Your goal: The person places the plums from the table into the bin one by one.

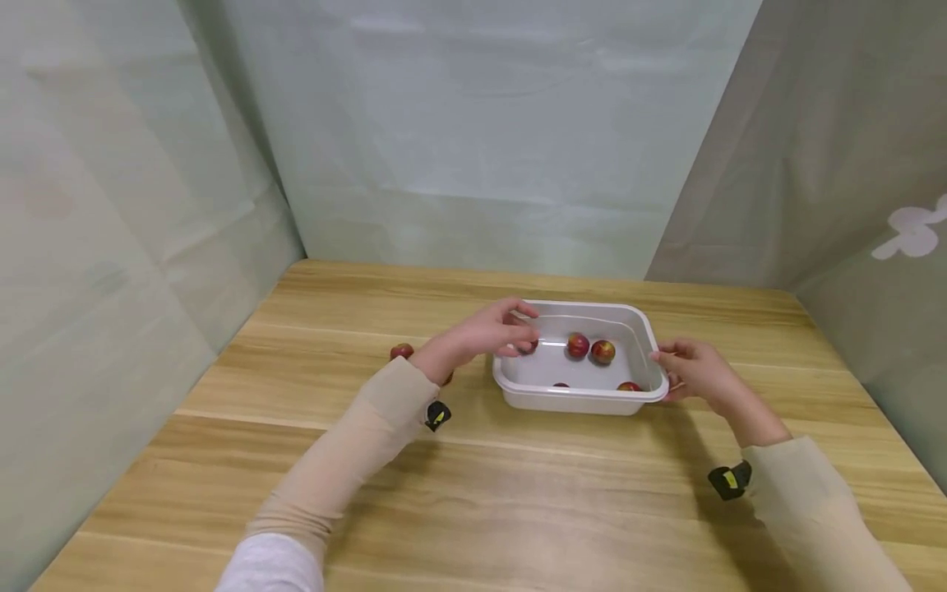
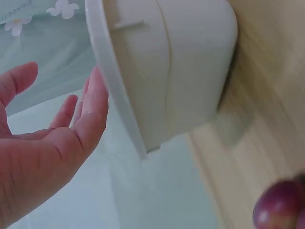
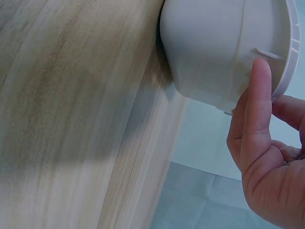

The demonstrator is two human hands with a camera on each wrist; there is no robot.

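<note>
White tub (image 1: 584,401) long axis left-right (fruit inside), right hand (image 1: 695,370) gripping rim

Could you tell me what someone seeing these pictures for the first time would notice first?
Probably the white tub in the middle of the wooden table, with small red fruits inside. The left hand reaches over its left rim, the right hand grips its right rim. One more fruit lies left of it.

Staged recording booth, cloth backdrop walls (image 1: 473,123), wooden table (image 1: 518,493)
</note>
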